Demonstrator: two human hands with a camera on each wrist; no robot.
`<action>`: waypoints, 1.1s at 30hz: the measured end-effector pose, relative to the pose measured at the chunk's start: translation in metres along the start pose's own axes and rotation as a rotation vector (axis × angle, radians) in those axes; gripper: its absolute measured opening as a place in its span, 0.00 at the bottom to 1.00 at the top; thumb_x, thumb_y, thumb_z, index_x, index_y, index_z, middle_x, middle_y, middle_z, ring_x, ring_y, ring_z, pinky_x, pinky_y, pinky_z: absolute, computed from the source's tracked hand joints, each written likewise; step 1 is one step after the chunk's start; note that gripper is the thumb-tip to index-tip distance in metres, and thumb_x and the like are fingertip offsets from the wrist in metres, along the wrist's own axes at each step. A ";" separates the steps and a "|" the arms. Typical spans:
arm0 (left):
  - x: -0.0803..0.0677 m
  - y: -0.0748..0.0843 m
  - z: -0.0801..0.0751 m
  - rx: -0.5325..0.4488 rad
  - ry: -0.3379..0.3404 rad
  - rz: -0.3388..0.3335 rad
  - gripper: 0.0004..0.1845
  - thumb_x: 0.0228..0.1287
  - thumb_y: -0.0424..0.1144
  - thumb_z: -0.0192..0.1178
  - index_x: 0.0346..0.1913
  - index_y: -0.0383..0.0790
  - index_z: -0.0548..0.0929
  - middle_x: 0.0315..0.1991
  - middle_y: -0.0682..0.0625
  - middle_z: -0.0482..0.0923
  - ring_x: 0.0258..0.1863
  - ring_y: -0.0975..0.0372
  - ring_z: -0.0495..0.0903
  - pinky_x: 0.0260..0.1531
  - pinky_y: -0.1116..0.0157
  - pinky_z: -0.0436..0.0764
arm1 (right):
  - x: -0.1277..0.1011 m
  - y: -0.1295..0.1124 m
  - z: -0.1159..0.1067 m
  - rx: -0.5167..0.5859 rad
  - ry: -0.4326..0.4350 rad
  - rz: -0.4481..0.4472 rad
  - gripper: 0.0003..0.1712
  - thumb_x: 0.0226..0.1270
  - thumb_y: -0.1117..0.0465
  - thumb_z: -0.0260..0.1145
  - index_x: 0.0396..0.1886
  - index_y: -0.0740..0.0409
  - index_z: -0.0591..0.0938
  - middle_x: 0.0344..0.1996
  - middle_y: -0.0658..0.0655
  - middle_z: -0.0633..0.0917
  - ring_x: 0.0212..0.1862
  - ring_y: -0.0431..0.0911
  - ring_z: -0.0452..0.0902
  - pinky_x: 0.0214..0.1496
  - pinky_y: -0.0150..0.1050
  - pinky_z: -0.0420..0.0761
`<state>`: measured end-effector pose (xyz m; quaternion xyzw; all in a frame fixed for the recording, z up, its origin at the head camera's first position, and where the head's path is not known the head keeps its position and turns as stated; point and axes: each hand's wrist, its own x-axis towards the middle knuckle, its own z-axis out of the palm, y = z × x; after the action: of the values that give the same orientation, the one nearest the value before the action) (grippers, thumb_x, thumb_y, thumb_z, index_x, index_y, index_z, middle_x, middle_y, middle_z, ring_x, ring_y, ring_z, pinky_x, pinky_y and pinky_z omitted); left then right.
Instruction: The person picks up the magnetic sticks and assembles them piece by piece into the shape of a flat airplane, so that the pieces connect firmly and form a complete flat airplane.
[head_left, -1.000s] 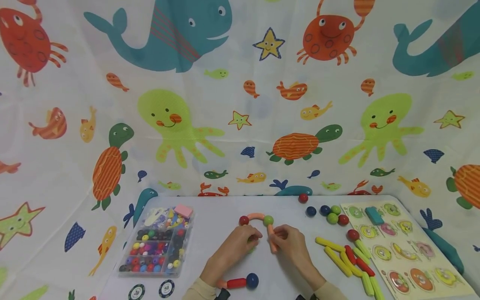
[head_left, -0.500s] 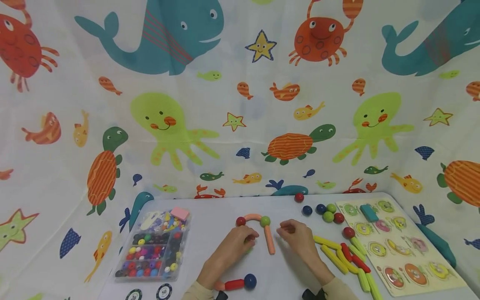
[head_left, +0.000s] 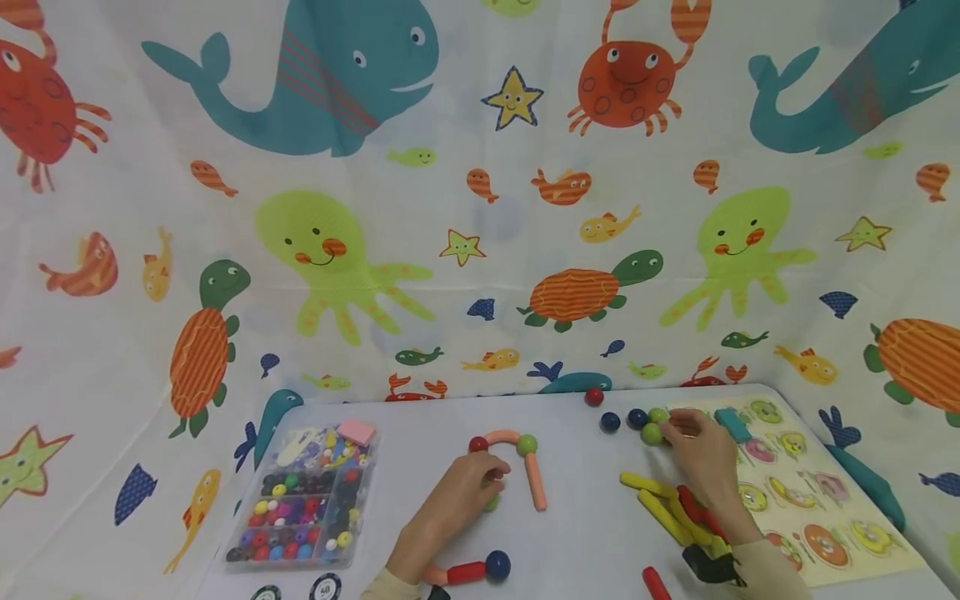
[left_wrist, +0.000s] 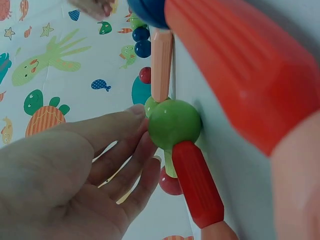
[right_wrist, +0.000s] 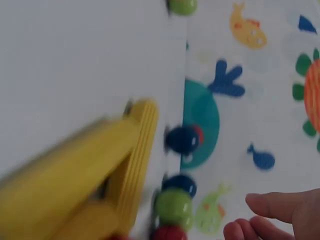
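Observation:
My left hand [head_left: 459, 492] lies over the table beside a green ball [left_wrist: 174, 124]; its fingers bend loosely, their tips at the ball's edge. A red stick [left_wrist: 197, 184] joins that ball. Beyond are a red ball [head_left: 478, 445], a curved peach piece [head_left: 502, 436], another green ball [head_left: 527, 445] and a straight peach stick [head_left: 535, 482] in a joined row. My right hand [head_left: 703, 458] hovers at the loose balls, near a green ball [head_left: 651, 433], its fingers apart from them in the right wrist view. A red ball [right_wrist: 170, 233] there is hidden from the head view.
At left stands a divided bead box [head_left: 298, 492] with a pink block [head_left: 356, 432] on top. A blue ball [head_left: 497, 566] ends a red stick near the front. Yellow sticks [head_left: 660, 514] lie under the right forearm, beside a picture board [head_left: 862, 546]. A patterned cloth hangs behind.
My right hand let go of the straight peach stick and moved right to the loose balls. A red stick near the front edge came into view. The left hand stays nearly in place.

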<state>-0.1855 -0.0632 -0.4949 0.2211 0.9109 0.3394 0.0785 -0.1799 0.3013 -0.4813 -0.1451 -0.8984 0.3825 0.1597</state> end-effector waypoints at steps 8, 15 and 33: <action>-0.001 -0.003 -0.001 -0.002 0.011 0.007 0.14 0.64 0.34 0.69 0.53 0.43 0.87 0.43 0.54 0.85 0.39 0.68 0.77 0.44 0.70 0.83 | -0.003 0.036 -0.021 -0.093 -0.080 0.127 0.27 0.70 0.53 0.68 0.59 0.69 0.79 0.51 0.73 0.83 0.49 0.60 0.80 0.38 0.35 0.80; 0.000 -0.005 0.000 -0.015 0.007 -0.013 0.14 0.65 0.36 0.69 0.53 0.44 0.87 0.41 0.56 0.84 0.38 0.69 0.76 0.44 0.70 0.83 | -0.003 0.049 -0.016 -0.172 -0.141 0.164 0.29 0.66 0.56 0.72 0.58 0.73 0.79 0.47 0.72 0.84 0.44 0.57 0.76 0.42 0.46 0.79; 0.006 0.004 0.007 -0.075 -0.017 0.021 0.12 0.70 0.41 0.65 0.54 0.47 0.86 0.43 0.60 0.82 0.41 0.70 0.75 0.47 0.71 0.81 | -0.010 0.023 -0.010 -0.075 -0.027 0.052 0.28 0.68 0.53 0.71 0.62 0.64 0.79 0.53 0.70 0.84 0.53 0.59 0.79 0.45 0.36 0.78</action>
<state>-0.1870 -0.0537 -0.4975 0.2304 0.8945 0.3722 0.0909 -0.1634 0.3191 -0.4927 -0.1692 -0.9101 0.3544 0.1320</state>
